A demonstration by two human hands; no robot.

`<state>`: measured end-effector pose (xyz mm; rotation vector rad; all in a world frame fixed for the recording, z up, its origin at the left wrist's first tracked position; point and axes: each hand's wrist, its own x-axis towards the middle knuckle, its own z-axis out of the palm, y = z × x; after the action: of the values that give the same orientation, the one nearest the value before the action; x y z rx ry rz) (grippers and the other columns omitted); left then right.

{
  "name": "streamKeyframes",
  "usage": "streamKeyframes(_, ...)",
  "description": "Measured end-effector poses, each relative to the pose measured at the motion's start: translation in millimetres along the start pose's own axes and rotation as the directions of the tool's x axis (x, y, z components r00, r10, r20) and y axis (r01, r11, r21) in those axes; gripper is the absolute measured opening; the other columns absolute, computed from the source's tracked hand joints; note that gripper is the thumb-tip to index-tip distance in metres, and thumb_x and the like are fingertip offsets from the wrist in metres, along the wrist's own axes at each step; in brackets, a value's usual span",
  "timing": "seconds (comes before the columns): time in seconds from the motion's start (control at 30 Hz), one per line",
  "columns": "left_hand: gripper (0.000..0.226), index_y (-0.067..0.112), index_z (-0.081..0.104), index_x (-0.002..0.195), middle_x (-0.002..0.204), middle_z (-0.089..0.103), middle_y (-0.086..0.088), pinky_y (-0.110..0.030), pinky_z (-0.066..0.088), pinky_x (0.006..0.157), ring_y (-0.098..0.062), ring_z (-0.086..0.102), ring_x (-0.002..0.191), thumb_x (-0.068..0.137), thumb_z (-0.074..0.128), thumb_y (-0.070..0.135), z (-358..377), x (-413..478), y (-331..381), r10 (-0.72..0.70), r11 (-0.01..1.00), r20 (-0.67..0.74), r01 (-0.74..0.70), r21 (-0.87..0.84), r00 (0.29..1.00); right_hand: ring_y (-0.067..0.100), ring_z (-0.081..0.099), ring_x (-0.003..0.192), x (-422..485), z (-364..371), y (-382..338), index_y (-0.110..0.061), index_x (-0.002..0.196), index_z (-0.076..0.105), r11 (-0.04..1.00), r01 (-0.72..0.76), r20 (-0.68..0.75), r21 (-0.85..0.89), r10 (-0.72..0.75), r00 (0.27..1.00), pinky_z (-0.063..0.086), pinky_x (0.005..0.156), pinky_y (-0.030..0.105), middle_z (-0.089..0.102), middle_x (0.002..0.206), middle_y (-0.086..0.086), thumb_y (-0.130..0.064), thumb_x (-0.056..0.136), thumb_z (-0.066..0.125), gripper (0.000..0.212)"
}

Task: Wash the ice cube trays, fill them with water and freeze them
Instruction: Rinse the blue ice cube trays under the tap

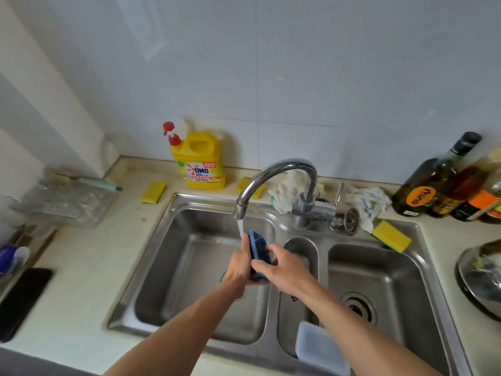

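Head view: my left hand [238, 270] gripping blue ice cube tray [257, 246], fingers curling round lower end; my right hand [283, 270] pinching its right side. Am holding tray upright under running tap [282, 164], over sink [150, 267] left basin, back right corner.

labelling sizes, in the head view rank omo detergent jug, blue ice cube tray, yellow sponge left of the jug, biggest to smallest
1. OMO detergent jug
2. blue ice cube tray
3. yellow sponge
Tray over sponge unsure: tray edge-on, partly covered, nearer.
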<state>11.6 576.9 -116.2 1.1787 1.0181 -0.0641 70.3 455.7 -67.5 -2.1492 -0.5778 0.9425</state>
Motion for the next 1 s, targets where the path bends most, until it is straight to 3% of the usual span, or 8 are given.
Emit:
streamKeyframes(0.27, 0.080, 0.005, 0.071, 0.108, 0.095, 0.076, -0.024, -0.048, 0.064, 0.066, -0.039, 0.075, 0.084, 0.098, 0.028, 0.073, -8.0, 26.7, 34.6, -0.009, 0.993, -0.056, 0.015, 0.116, 0.998, 0.011, 0.067, 0.057, 44.0, -3.2, -14.8, -0.031, 0.105, 0.063, 0.999, 0.013, 0.019, 0.042, -0.014, 1.000, 0.058, 0.061, 0.031, 0.074, 0.084, -0.005, -0.052, 0.079, 0.059, 0.034)
streamKeyframes(0.37, 0.068, 0.006, 0.071, 0.100, 0.092, 0.075, -0.022, -0.053, 0.064, 0.071, -0.035, 0.075, 0.081, 0.103, 0.033, 0.062, -21.0, 40.6, 37.2, 0.008, 0.985, -0.065, 0.003, 0.172, 0.998, 0.013, 0.071, 0.074, 52.7, -1.9, -15.6, -0.030, 0.119, 0.064, 0.998, 0.006, -0.009, 0.057, -0.006, 1.000, 0.061, 0.072, 0.037, 0.075, 0.101, -0.003, -0.051, 0.085, 0.058, 0.041)
streamKeyframes(0.43, 0.066, 0.006, 0.071, 0.094, 0.089, 0.076, -0.019, -0.050, 0.063, 0.076, -0.029, 0.074, 0.078, 0.102, 0.036, 0.061, -39.9, 52.0, 40.8, 0.032, 0.974, -0.087, -0.011, 0.227, 0.996, 0.007, 0.067, 0.085, 57.7, -11.2, -13.1, -0.027, 0.139, 0.057, 1.000, 0.010, -0.010, 0.028, -0.009, 1.000, 0.057, 0.075, 0.031, 0.068, 0.107, -0.011, -0.053, 0.091, 0.056, 0.055)
streamKeyframes(0.53, 0.068, 0.008, 0.066, 0.095, 0.088, 0.073, -0.015, -0.033, 0.058, 0.049, -0.028, 0.074, 0.071, 0.096, 0.039, 0.071, -74.9, 69.8, 52.6, -0.026, 0.976, -0.107, 0.048, 0.212, 0.994, -0.001, 0.058, 0.055, 58.5, -32.6, -3.4, -0.025, 0.146, 0.052, 0.999, -0.047, -0.003, -0.008, 0.047, 0.999, 0.047, 0.053, 0.018, 0.055, 0.087, -0.021, -0.059, 0.093, 0.053, 0.063)
streamKeyframes(0.6, 0.067, 0.011, 0.062, 0.099, 0.095, 0.072, -0.016, -0.033, 0.058, 0.049, -0.031, 0.073, 0.080, 0.094, 0.039, 0.074, -87.0, 78.4, 59.4, -0.070, 0.974, -0.063, 0.082, 0.211, 0.996, 0.003, 0.061, 0.053, 51.7, -40.3, 3.0, -0.027, 0.141, 0.055, 0.992, -0.128, -0.044, 0.018, 0.129, 0.991, 0.050, 0.051, 0.020, 0.063, 0.088, -0.014, -0.064, 0.087, 0.055, 0.065)
streamKeyframes(0.77, 0.064, 0.014, 0.067, 0.098, 0.088, 0.076, -0.010, -0.037, 0.061, 0.063, -0.029, 0.074, 0.084, 0.093, 0.044, 0.074, -78.3, 91.6, 58.0, -0.086, 0.969, 0.116, 0.056, 0.240, 0.990, 0.010, 0.068, 0.086, 26.7, -19.4, 10.6, -0.029, 0.146, 0.045, 0.972, -0.226, -0.128, 0.064, 0.233, 0.964, 0.057, 0.065, 0.028, 0.066, 0.108, -0.007, -0.063, 0.083, 0.059, 0.073)
streamKeyframes(0.87, 0.051, 0.016, 0.066, 0.106, 0.089, 0.077, -0.008, -0.042, 0.059, 0.073, -0.030, 0.072, 0.090, 0.098, 0.049, 0.062, -70.8, 94.9, 55.8, -0.128, 0.992, 0.196, 0.121, 0.046, 0.972, 0.012, 0.066, 0.103, 7.8, -7.7, 14.5, -0.025, 0.150, 0.039, 0.970, -0.242, -0.177, -0.002, 0.238, 0.955, 0.053, 0.085, 0.034, 0.065, 0.118, -0.008, -0.060, 0.080, 0.056, 0.080)
streamKeyframes(1.0, 0.045, 0.017, 0.066, 0.123, 0.097, 0.076, -0.002, -0.043, 0.054, 0.082, -0.025, 0.069, 0.082, 0.102, 0.044, 0.050, -63.6, 104.2, 56.6, -0.148, 0.959, 0.335, 0.217, -0.180, 0.930, 0.025, 0.047, 0.137, -16.7, -1.6, 36.7, -0.011, 0.158, 0.025, 0.925, -0.368, -0.275, -0.096, 0.330, 0.903, 0.044, 0.101, 0.033, 0.039, 0.156, 0.008, -0.027, 0.084, 0.070, 0.088)
